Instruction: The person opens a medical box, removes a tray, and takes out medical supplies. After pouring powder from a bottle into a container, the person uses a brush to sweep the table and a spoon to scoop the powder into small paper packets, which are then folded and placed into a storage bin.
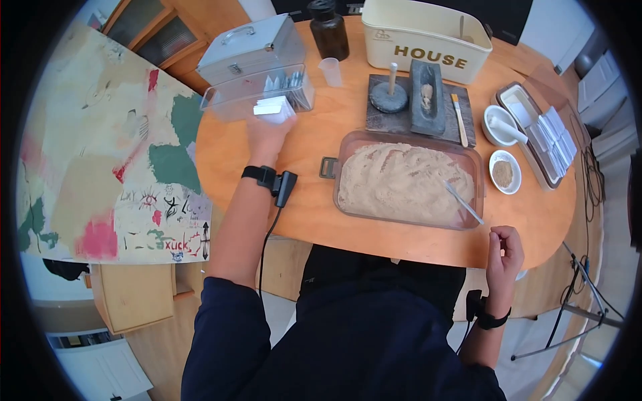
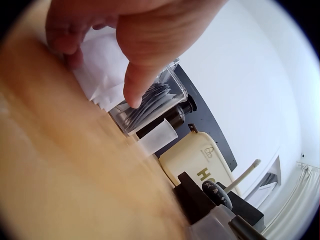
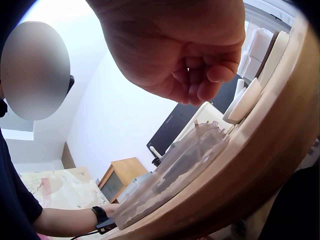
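My left hand (image 1: 267,142) grips a small stack of white folded paper packets (image 1: 273,109) between thumb and fingers. The stack is at the front of a clear plastic box (image 1: 231,103), which has several grey-silver packets (image 1: 287,83) standing in it. In the left wrist view, the thumb lies along one side of the packets (image 2: 102,70). My right hand (image 1: 505,257) hovers by the table's front edge, its fingers loosely curled around nothing. Left of it is a clear tray (image 1: 478,170) of pale sand-like powder (image 1: 401,180), with a thin metallic stick (image 1: 465,202) leaning in it.
Behind the tray, a dark board (image 1: 376,121) carries a stone trough (image 1: 428,120) and a stone disc with a handle (image 1: 389,99). A brush (image 1: 459,120), mortar (image 1: 495,134), powder bowl (image 1: 495,187) and box of white packets (image 1: 552,140) stand right. A cream bin (image 1: 381,33) stands behind.
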Demonstrator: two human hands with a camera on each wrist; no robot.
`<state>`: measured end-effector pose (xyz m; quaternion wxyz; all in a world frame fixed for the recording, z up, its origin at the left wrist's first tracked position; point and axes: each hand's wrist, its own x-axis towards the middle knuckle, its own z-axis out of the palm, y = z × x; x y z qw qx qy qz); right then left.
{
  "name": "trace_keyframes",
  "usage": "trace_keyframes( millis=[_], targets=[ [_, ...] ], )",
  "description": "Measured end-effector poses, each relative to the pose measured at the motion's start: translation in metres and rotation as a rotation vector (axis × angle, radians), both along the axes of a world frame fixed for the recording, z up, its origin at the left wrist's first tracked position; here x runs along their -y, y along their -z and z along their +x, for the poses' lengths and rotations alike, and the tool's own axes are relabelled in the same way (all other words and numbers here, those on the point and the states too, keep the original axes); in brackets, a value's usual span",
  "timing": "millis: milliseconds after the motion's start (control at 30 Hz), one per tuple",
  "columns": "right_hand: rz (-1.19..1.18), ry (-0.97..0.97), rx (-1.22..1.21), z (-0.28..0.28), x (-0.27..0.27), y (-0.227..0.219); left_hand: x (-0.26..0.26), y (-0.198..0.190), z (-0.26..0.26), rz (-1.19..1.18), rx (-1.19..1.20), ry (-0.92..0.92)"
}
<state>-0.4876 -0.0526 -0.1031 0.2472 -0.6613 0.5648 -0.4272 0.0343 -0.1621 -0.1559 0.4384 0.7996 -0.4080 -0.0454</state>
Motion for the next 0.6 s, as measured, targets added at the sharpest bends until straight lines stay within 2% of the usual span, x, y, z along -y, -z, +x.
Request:
trace_keyframes(
  millis=[67, 133, 200, 267, 333, 400, 433, 467, 533, 567, 600],
  targets=[
    [0.0, 0.02, -0.006, 0.001, -0.001, 0.0, -0.009, 0.005, 0.012, -0.057, 0.016, 0.111],
    [-0.058, -0.005, -0.056, -0.002, -0.001, 0.0, -0.015, 0.027, 0.048, 0.19, -0.269, 0.204],
    [-0.08, 0.004, -0.037, -0.003, 0.0, 0.0, -0.043, -0.022, -0.008, 0.01, 0.037, -0.04],
    [-0.117, -0.014, -0.074, -0.002, 0.005, -0.007, -0.059, -0.054, -0.049, -0.179, -0.233, 0.149],
    [-0.156, -0.015, -0.125, -0.001, 0.012, -0.017, -0.062, -0.063, -0.056, -0.084, -0.435, 0.391],
    [-0.177, -0.003, -0.128, 0.0, 0.021, -0.029, -0.054, -0.064, -0.066, -0.078, -0.598, 0.515],
    [-0.207, 0.002, -0.202, -0.004, 0.028, -0.036, -0.049, -0.062, -0.068, -0.066, -0.717, 0.584],
    [-0.237, 0.002, -0.269, -0.007, 0.038, -0.042, -0.042, -0.06, -0.069, -0.078, -0.728, 0.607],
    [-0.265, 0.04, -0.373, -0.017, 0.067, -0.057, -0.029, -0.058, -0.067, -0.168, -1.072, 0.635],
    [-0.278, 0.063, -0.463, -0.022, 0.084, -0.064, -0.023, -0.056, -0.064, -0.172, -1.076, 0.648],
    [-0.311, 0.064, -0.523, -0.028, 0.108, -0.068, -0.016, -0.054, -0.062, -0.254, -1.246, 0.745]
  ],
)
